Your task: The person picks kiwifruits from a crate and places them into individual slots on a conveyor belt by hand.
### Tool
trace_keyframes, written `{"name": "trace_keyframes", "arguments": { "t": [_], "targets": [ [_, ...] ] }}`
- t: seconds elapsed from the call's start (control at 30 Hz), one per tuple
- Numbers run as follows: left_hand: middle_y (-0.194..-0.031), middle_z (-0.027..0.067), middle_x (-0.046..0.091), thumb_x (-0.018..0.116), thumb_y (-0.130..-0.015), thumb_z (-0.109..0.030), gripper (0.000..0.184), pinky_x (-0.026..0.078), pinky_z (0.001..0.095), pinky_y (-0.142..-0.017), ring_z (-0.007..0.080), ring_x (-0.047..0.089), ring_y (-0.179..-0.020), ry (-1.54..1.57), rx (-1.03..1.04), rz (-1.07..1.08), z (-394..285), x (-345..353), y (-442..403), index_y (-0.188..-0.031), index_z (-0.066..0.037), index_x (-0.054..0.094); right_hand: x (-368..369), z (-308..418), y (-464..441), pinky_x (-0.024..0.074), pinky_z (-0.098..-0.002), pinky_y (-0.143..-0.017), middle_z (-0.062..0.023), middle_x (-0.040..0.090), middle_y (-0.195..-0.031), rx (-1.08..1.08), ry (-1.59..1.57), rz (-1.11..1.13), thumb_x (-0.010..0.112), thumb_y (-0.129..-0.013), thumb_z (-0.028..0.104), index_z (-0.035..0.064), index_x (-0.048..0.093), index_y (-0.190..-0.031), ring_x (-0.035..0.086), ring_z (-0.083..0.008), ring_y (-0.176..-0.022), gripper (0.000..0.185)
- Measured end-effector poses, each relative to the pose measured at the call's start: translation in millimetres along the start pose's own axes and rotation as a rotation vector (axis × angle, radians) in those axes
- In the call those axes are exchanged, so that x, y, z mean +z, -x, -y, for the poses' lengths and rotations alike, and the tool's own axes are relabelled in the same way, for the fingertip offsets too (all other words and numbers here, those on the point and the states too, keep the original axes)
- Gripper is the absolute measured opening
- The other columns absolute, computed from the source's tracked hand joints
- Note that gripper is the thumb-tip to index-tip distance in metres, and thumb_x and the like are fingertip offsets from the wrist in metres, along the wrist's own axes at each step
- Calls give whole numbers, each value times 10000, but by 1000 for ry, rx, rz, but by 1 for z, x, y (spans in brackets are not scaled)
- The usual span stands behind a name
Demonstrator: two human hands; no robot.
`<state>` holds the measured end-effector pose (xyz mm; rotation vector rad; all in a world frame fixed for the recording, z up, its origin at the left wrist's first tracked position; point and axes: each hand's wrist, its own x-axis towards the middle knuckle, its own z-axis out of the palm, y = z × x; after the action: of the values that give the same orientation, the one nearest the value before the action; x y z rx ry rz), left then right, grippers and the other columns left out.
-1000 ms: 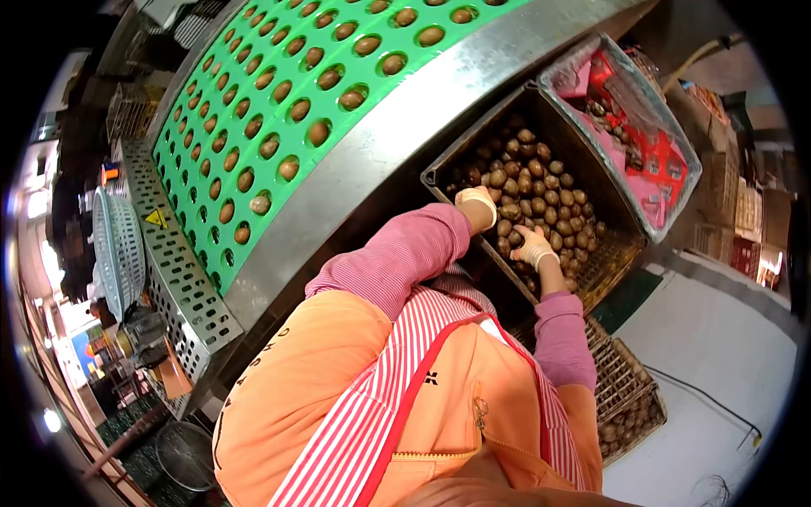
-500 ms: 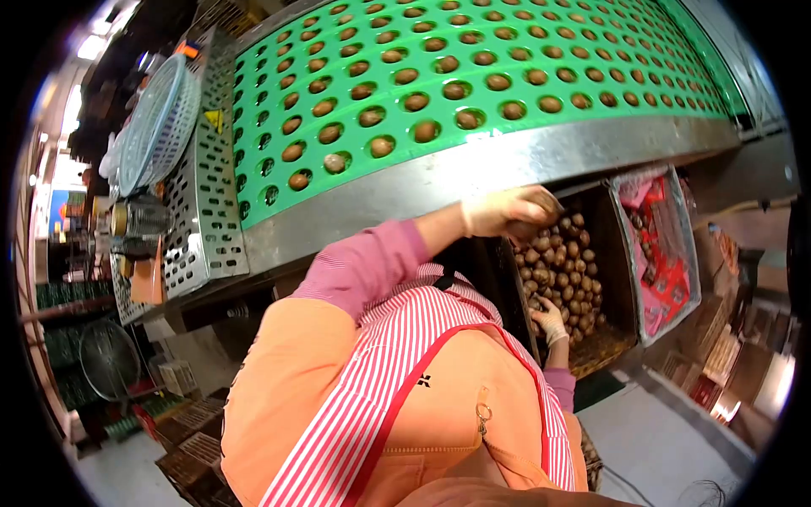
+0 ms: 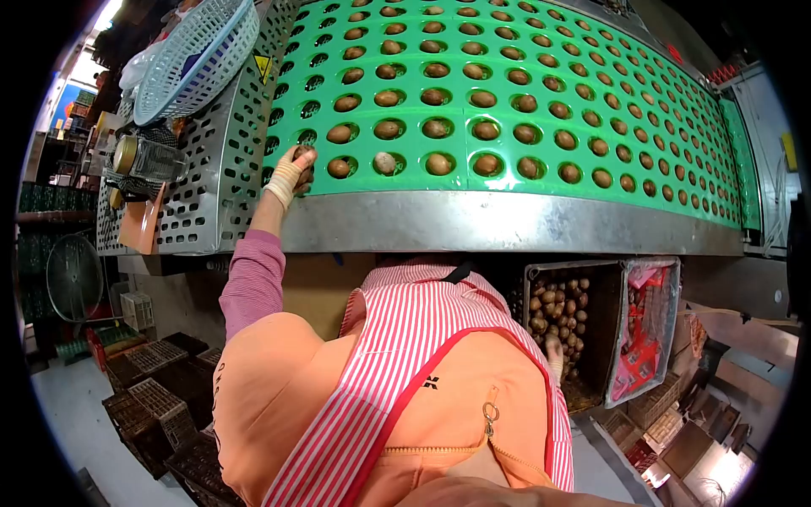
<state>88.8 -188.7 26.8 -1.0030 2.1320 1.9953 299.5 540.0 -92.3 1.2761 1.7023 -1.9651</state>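
My left hand (image 3: 288, 177), wrapped at the wrist in pale material, is over the front-left corner of the green moulded sheet (image 3: 460, 112). Its fingers are curled around dark brown egg-shaped things (image 3: 307, 175); how many is hidden. Rows of oval cups in the sheet hold similar brown egg-shaped pieces (image 3: 438, 164), and one piece (image 3: 385, 163) looks pale and mottled. Down at the right, my right hand (image 3: 555, 355) is at the near side of a dark crate (image 3: 601, 355), by a heap of brown egg-shaped pieces (image 3: 557, 308). Most of its fingers are hidden.
A steel ledge (image 3: 507, 221) runs along the sheet's front. To the left are a perforated metal panel (image 3: 198, 203), a pale blue basket (image 3: 198, 63) and a glass jar (image 3: 156, 159). A lined bin with red plastic (image 3: 639, 346) adjoins the crate.
My left hand has gone from above the crate to the sheet's front-left corner, carrying brown pieces. My right hand stays at the crate. The camera view has turned, too.
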Motion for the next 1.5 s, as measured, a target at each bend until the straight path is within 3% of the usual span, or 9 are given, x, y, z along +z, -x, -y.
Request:
{"name": "trace_keyframes", "arguments": {
  "t": [0.17,0.37,0.6,0.73,0.83,0.9,1.03,1.23,1.5],
  "targets": [
    [-1220,137,562,698,-813,-395,584,482,423,-923,340,574,-1106,-1088,249,-360,-32,3,-16,-1314,-147,527,8,71,-6,534,-446,-882,-104,567,-1261,-201,-398,194,800,-762,376,76,498,-1323,586,-274,-1091,704],
    [-1381,191,472,655,-853,-484,638,421,440,-1009,372,503,-1220,-1203,155,-182,-74,-7,-72,-1380,-169,482,94,169,13,489,-383,-883,-55,560,-1162,-408,-265,439,788,-767,409,98,515,-1258,563,-221,-1015,642],
    [-1390,200,460,499,-950,-335,456,390,426,-1041,391,468,-1239,-1053,428,-60,-32,-5,-152,-1368,-152,475,215,240,42,455,-283,-743,-5,541,-1059,-393,-63,440,815,-694,476,103,526,-1206,521,-135,-872,696],
    [-1385,157,482,521,-931,-282,447,412,450,-1033,372,521,-1174,-1055,593,-458,-21,5,-140,-1363,-174,487,263,260,54,462,-223,-515,-50,564,-1028,-306,4,478,843,-635,460,98,492,-1252,576,-154,-765,797],
    [-1364,172,497,531,-937,-319,435,480,406,-947,330,572,-1107,-638,559,-347,-38,47,-90,-1323,-119,514,307,274,57,471,-244,-523,-91,582,-1080,-260,86,523,819,-723,287,85,455,-1345,602,-188,-766,748],
    [-1307,140,534,575,-928,-350,442,512,326,-860,240,599,-1015,-265,615,8,-35,107,-46,-1282,-87,544,351,282,53,475,-246,-548,-93,600,-1104,-227,153,634,780,-772,173,73,444,-1378,599,-170,-782,700],
    [-1205,60,565,708,-838,-462,687,540,446,-869,207,572,-1090,868,-49,734,-47,195,25,-1374,-120,446,448,286,65,479,-247,-583,-90,624,-1152,-269,435,834,763,-784,99,50,484,-1366,583,-112,-845,646],
    [-821,-144,502,688,-843,-372,503,484,198,-526,9,555,-725,889,-89,815,-64,181,25,-1279,-244,471,502,277,80,317,-223,-434,52,469,-696,-291,603,1118,734,-804,34,15,505,-1360,382,-43,-518,601],
    [-1040,32,642,693,-801,-229,476,416,193,-510,99,561,-703,591,299,351,-93,91,-69,-1229,-102,526,515,284,78,356,-222,-441,33,510,-790,-282,304,954,698,-844,51,-47,470,-1353,498,-62,-671,566]
  ]
}}
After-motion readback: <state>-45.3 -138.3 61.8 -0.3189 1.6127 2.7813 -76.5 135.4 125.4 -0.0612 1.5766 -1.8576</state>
